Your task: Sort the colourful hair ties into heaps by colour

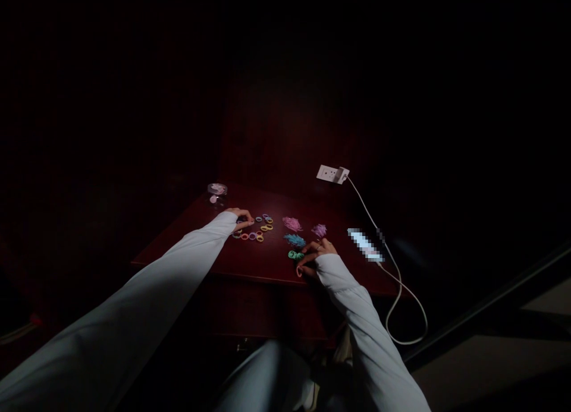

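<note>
On the dark red table (250, 267), my left hand (242, 218) is at the left edge of a group of coloured rings (253, 236), fingers bent together over something too small to make out. My right hand (316, 257) is near the front edge, with its thumb and finger at a small pink ring (299, 271). Green bands (294, 254) lie just left of its fingers. Beyond them are a blue pile (295, 240), a pink pile (292, 224) and a purple pile (319, 229) of small bands.
A clear round container (217, 190) stands at the table's back left. On the right lies a lit phone (365, 245), its white cable (368, 213) running to a charger in the wall socket (328, 173) and looping past the table edge.
</note>
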Available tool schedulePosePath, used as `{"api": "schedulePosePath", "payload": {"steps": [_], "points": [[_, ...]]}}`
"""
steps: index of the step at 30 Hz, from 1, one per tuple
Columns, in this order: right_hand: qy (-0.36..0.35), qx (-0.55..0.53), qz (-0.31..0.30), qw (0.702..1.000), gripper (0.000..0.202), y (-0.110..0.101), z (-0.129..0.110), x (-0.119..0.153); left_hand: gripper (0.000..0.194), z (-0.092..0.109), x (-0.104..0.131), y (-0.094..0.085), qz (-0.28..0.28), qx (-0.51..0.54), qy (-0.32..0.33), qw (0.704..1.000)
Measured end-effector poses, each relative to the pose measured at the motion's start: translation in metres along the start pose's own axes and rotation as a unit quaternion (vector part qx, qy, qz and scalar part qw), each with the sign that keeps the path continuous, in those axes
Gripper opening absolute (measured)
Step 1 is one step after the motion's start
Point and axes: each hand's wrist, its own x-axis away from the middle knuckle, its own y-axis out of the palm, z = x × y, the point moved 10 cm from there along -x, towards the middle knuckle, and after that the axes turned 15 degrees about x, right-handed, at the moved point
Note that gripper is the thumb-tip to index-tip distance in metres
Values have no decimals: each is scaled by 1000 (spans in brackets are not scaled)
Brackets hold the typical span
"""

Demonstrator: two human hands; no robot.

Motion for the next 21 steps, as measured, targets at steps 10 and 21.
{"api": "schedulePosePath", "payload": {"steps": [10, 21], "points": [[0, 14, 8, 1000, 10, 4, -1, -5, 30, 9, 3, -5, 13, -14, -2, 1000], [63, 36, 35, 997, 17, -9, -19, -25, 29, 28, 6, 17, -45, 46, 35, 997]]}}
